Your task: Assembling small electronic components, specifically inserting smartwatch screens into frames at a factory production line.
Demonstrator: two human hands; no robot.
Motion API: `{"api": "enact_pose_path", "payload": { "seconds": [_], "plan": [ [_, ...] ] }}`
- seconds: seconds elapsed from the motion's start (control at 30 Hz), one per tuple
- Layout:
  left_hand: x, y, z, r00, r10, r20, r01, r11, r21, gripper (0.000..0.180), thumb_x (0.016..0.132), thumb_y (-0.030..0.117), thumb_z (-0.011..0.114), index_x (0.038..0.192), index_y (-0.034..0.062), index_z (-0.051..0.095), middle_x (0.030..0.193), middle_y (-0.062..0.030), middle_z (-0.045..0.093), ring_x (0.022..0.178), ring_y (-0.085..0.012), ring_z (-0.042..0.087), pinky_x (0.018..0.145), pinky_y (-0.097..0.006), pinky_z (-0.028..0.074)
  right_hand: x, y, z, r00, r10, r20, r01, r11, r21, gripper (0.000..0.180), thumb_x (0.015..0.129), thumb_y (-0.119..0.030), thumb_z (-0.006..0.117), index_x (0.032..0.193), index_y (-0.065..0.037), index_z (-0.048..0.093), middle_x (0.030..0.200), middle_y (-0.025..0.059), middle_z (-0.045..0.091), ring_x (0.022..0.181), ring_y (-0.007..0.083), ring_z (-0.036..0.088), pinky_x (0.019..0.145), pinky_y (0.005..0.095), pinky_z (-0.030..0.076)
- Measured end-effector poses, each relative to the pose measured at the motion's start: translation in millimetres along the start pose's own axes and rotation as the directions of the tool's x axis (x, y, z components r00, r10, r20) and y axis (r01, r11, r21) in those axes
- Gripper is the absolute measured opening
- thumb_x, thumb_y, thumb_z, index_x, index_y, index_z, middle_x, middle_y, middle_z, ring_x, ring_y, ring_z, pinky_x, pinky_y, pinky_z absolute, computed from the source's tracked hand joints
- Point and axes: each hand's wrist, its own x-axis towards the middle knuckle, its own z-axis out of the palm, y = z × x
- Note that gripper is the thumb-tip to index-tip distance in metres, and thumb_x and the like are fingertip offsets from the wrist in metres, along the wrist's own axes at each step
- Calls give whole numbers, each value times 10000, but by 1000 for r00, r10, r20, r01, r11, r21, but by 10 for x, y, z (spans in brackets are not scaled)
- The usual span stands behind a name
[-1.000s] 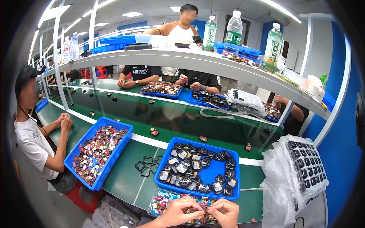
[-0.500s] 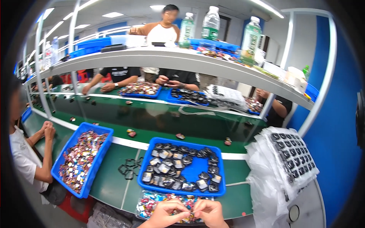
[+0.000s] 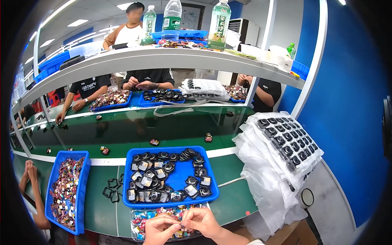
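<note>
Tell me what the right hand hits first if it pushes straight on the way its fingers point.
Most likely the left hand: the right hand points leftward, fingertips nearly meeting it above the clear tray of colourful small parts. Depth is unclear.

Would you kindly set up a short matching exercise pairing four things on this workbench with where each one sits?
Things:
1. Green-labelled bottles
2. Stack of white trays
3. Blue bin of black parts
4. Blue bin of colourful pieces

Places:
A. far left on the bench
B. on the upper shelf
C. right of the central bin
D. just beyond both hands

Pairs: 1-B, 2-C, 3-D, 4-A
</note>
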Motion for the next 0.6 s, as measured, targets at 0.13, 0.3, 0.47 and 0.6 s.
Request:
{"api": "enact_pose_path", "payload": {
  "seconds": [0.13,0.3,0.47,0.6],
  "plan": [
    [15,-25,-23,999,24,-32,-25,1000,-16,56,710,-47,693,757,-45,662,758,-108,639,689,-146,576,638,-262,438,17,-24,25,997,-71,-30,65,983,-173,63,844,-26,643,836,34,623,807,91,598,682,117,546,579,228,429],
    [46,-23,-88,988,153,-38,-149,984,96,58,688,-60,701,726,-40,661,749,-108,643,678,-153,573,642,-268,432,61,28,-24,949,-310,61,290,779,-556,117,775,60,676,887,47,644,851,104,619,743,129,586,585,223,444],
    [-19,46,-19,997,73,-24,-72,996,53,97,699,-61,720,784,-48,675,764,-107,638,712,-141,582,648,-254,446,-23,-138,149,951,-292,-100,174,775,-608,52,760,16,700,767,34,652,772,83,625,666,123,584,588,237,470],
    [-17,27,-73,993,114,14,-115,990,85,65,720,-55,709,769,-48,667,761,-93,653,731,-153,583,665,-279,454,-34,-151,182,959,-248,-138,136,827,-545,27,769,47,673,792,39,662,800,59,637,699,110,581,620,226,461]
  ]
}}
